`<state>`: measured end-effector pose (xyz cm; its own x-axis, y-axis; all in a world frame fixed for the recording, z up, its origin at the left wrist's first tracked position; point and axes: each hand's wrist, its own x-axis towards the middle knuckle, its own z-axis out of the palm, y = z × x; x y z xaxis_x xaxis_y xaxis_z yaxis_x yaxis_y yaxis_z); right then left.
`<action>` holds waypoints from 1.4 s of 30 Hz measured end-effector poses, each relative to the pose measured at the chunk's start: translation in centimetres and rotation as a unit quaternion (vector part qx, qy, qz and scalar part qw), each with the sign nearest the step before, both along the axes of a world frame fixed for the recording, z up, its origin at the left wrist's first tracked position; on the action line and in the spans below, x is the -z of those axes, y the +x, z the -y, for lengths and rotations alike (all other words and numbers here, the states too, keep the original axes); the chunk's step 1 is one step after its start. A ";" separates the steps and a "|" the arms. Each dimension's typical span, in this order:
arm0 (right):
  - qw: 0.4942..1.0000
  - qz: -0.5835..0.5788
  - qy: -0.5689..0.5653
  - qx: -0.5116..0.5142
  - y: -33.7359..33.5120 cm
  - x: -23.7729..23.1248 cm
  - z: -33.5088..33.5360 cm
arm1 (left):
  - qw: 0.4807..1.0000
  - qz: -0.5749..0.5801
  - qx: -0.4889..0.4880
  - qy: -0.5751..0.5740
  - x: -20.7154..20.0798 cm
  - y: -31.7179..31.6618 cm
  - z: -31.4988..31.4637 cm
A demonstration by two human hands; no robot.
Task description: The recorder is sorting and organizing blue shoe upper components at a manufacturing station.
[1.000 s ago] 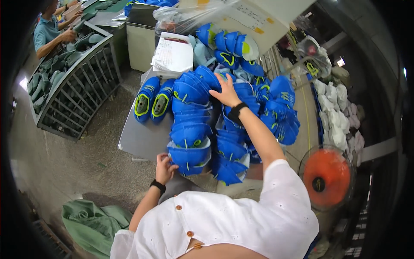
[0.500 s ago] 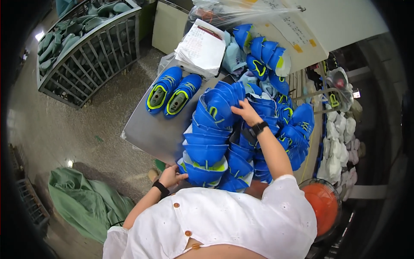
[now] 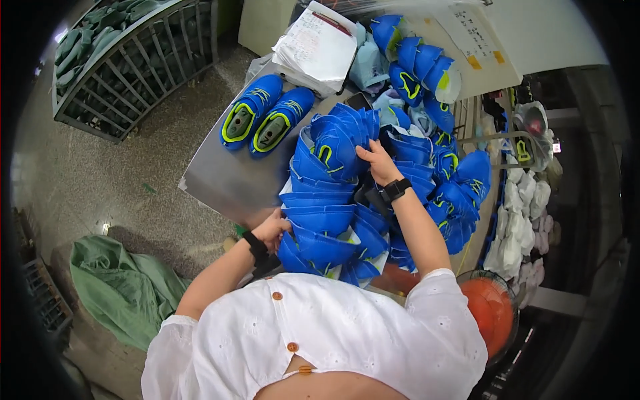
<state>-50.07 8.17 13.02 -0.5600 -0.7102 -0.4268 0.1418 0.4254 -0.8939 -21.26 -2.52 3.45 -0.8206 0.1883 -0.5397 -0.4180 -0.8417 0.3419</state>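
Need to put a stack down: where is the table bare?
Bare metal table shows only at its near-left corner, between the pair of finished shoes, the blue uppers stack and the left hand. Right of there is crowded with uppers.

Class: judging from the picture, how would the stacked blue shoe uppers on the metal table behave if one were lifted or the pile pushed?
The stacked blue shoe uppers look thin and curved, so one would probably flex and feel light. The pile leans unevenly, so a push might slide pieces across the smooth grey metal table.
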 end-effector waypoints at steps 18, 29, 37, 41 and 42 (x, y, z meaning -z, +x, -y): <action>0.821 0.057 -0.547 0.152 10.1 -9.0 8.1 | 0.669 -0.238 -0.096 -0.697 -23.4 6.5 18.5; 0.836 0.100 -0.533 0.082 26.0 -6.1 34.0 | 0.462 -0.129 -0.088 -0.873 -22.0 19.8 35.6; 0.843 0.151 -0.506 0.105 21.4 -5.8 43.4 | 0.480 -0.141 -0.066 -0.863 -20.7 15.2 43.9; 0.829 0.185 -0.513 0.126 18.2 -4.4 46.9 | 0.439 -0.150 -0.026 -0.886 -21.2 9.9 47.4; 0.825 0.196 -0.515 0.127 16.4 -4.6 47.4 | 0.423 -0.154 -0.013 -0.893 -21.5 7.9 48.1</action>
